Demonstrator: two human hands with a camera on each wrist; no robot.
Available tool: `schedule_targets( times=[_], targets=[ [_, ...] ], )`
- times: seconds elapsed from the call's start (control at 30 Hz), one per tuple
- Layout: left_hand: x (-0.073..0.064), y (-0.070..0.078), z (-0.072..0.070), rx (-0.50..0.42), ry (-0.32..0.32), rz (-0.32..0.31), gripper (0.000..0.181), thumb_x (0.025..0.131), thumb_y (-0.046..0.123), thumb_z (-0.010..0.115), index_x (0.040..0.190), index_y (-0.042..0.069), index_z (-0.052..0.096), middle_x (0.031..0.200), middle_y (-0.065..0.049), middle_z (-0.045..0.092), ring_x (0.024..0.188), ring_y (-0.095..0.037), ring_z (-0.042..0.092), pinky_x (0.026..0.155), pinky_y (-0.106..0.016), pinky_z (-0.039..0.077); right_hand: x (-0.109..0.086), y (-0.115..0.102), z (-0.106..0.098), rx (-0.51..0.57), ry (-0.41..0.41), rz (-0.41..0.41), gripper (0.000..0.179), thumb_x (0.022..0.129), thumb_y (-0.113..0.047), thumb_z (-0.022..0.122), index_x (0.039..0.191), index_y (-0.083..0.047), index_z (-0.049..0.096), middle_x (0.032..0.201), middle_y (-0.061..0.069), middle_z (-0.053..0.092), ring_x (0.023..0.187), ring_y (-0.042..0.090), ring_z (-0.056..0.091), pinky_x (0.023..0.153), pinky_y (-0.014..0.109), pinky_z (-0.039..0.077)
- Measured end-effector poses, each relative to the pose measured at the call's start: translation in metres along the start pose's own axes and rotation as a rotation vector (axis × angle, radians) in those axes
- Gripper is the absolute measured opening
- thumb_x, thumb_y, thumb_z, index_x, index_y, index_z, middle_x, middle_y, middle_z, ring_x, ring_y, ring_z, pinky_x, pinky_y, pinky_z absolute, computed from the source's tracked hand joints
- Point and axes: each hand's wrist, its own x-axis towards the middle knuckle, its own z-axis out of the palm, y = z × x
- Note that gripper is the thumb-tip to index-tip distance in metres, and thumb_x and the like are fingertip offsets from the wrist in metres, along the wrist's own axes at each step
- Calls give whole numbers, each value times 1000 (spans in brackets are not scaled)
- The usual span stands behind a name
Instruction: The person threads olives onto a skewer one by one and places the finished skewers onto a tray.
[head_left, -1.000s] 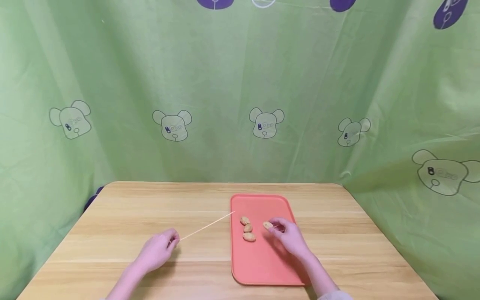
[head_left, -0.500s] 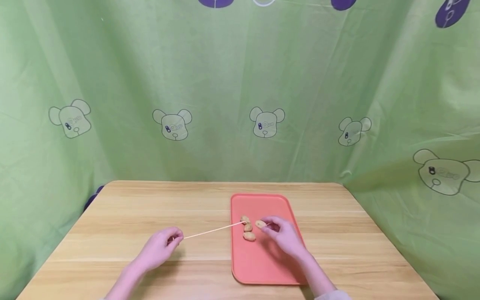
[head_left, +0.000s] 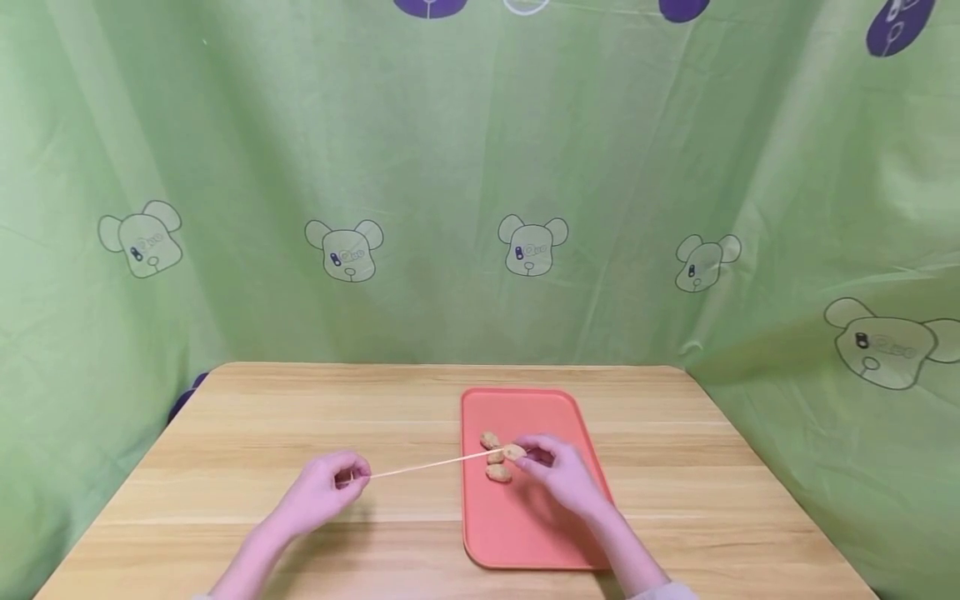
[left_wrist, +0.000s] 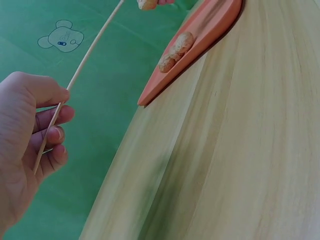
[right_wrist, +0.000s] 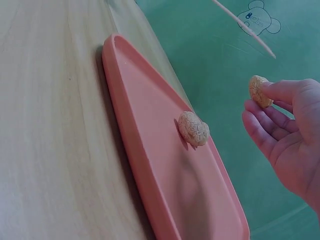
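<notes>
In my left hand (head_left: 321, 496) is a thin wooden skewer (head_left: 435, 463), pinched by thumb and index finger; its lower end runs across the palm in the left wrist view. My right hand (head_left: 566, 479) pinches a tan, wrinkled food ball (right_wrist: 258, 92) between thumb and fingertips, above the tray's level. The skewer's tip points at this ball. The two overlap in the head view, but the right wrist view has a gap between them. Several similar balls (head_left: 498, 473) lie in a short line on the pink tray (head_left: 525, 533), close to its left side.
The tray lies right of centre on a light wooden table (head_left: 225, 433). A green curtain (head_left: 442, 167) printed with bear heads hangs behind and along both sides.
The skewer's tip has swung down and rightward as my left hand shifted slightly right. My right hand has carried its ball leftward, closing the distance to the tip.
</notes>
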Motion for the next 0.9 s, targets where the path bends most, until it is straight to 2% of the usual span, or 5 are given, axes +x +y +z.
schedule_targets(
  times=[0.13, 0.27, 0.43, 0.73, 0.9],
  targets=[
    [1, 0, 0, 9, -1, 39, 10, 79, 1, 64, 82, 11, 64, 72, 12, 50, 63, -2, 43, 54, -21, 41, -1, -1, 1, 14, -14, -1, 27, 82, -1, 67, 107, 8, 61, 94, 14, 63, 82, 14, 59, 73, 23, 50],
    [2, -1, 1, 18, -19, 50, 12, 79, 0, 64, 81, 12, 64, 72, 12, 51, 62, -2, 44, 54, -21, 42, -1, 0, 2, 20, -34, 4, 27, 82, -2, 67, 107, 8, 61, 95, 14, 63, 83, 12, 59, 74, 23, 50],
    [4, -2, 2, 37, -38, 40, 11, 79, 1, 64, 81, 11, 64, 75, 12, 53, 65, -2, 45, 56, -21, 43, -2, 0, 2, 12, -44, 4, 26, 82, -3, 68, 106, 5, 63, 98, 15, 64, 83, 11, 59, 74, 24, 49],
    [5, -4, 1, 50, -62, 18, 9, 81, 2, 64, 81, 11, 65, 78, 11, 57, 70, -3, 50, 61, -23, 45, -4, 3, 1, -3, -80, -65, 25, 81, -1, 67, 105, 8, 62, 96, 15, 62, 82, 10, 59, 75, 24, 51],
    [5, -4, -1, 47, -80, 6, 7, 81, 4, 65, 82, 10, 66, 78, 11, 56, 69, -3, 49, 61, -22, 45, -4, 7, 0, 9, -104, -66, 27, 82, -2, 67, 106, 7, 62, 97, 16, 62, 83, 10, 59, 75, 24, 50]
  ],
)
